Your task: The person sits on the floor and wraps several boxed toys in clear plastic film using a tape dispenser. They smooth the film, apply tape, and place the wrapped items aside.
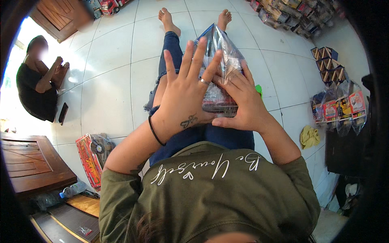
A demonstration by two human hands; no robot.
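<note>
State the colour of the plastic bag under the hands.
Clear and see-through; the plastic bag shows best in the head view.

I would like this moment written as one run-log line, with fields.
clear-wrapped package: on lap; left hand: spread, contact unclear; right hand: resting on package; yellow cloth: on floor

White script lettering (208, 172) on olive shirt (210, 198), yellow lettering (92, 169) on red package (84, 146)

Left daylight glares off the floor (107, 99); edges bend, perhaps blurred.
</note>
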